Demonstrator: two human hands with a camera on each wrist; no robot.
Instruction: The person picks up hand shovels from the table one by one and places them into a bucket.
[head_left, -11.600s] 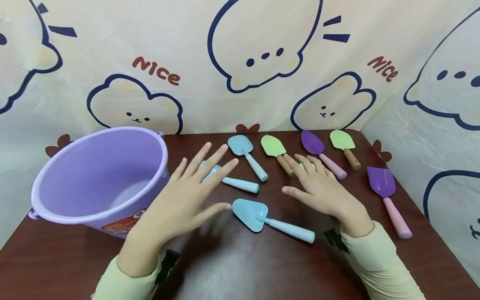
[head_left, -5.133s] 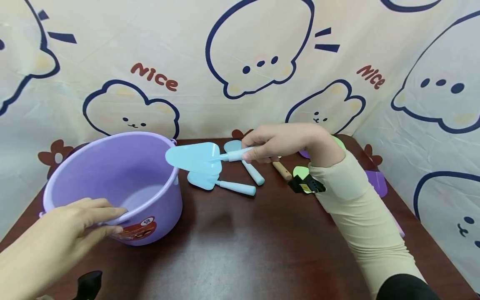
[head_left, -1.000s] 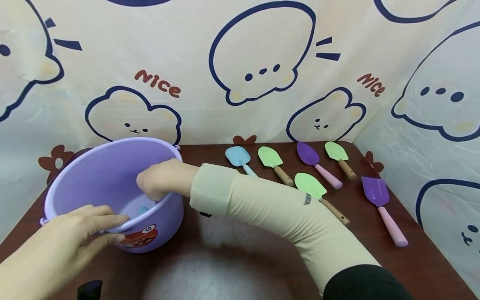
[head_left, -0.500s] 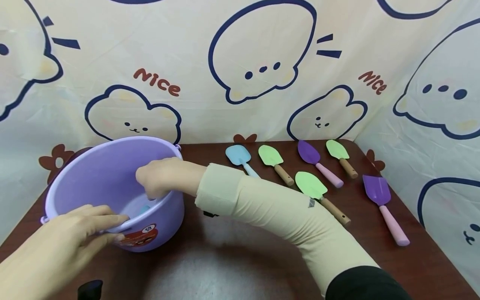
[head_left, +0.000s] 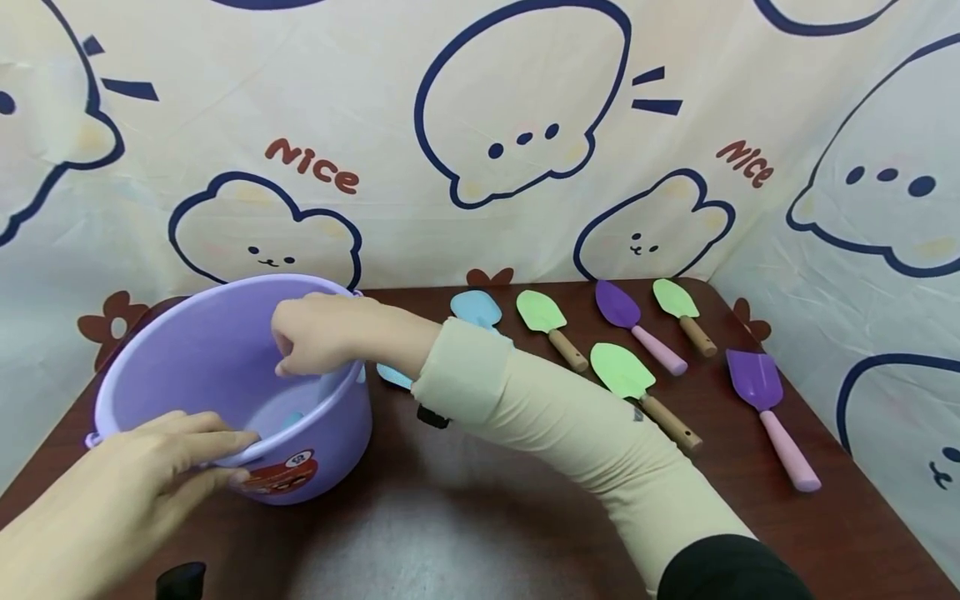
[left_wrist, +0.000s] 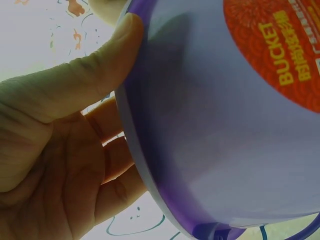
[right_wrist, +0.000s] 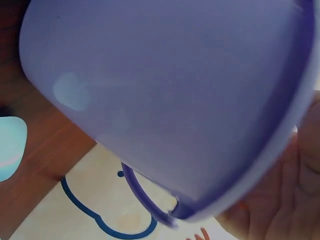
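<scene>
My left hand [head_left: 168, 454] pinches the near rim of a purple bucket [head_left: 330, 467], thumb outside and fingers over the edge; the left wrist view shows this thumb [left_wrist: 107, 60] against the wall. Just inside the bucket's right rim hangs my right hand [head_left: 318, 333], loosely curled, with nothing seen in it; its palm [right_wrist: 270, 200] shows behind the rim in the right wrist view. A bit of a light blue trowel [head_left: 292, 419] shows on the bucket's floor, the rest hidden. Another blue trowel [head_left: 393, 375] lies on the table, mostly behind my right wrist.
Behind my right forearm lies a third blue trowel [head_left: 476, 308], partly covered. Green trowels with wooden handles [head_left: 542, 311] [head_left: 622, 371] [head_left: 675, 298] and purple trowels with pink handles [head_left: 617, 305] [head_left: 753, 379] lie to the right. A printed curtain [head_left: 390, 225] stands behind the table.
My right hand picked up the nearest blue trowel, carried it left over the bucket and lowered it inside. In the last half second that hand has risen a little. My left hand keeps the rim.
</scene>
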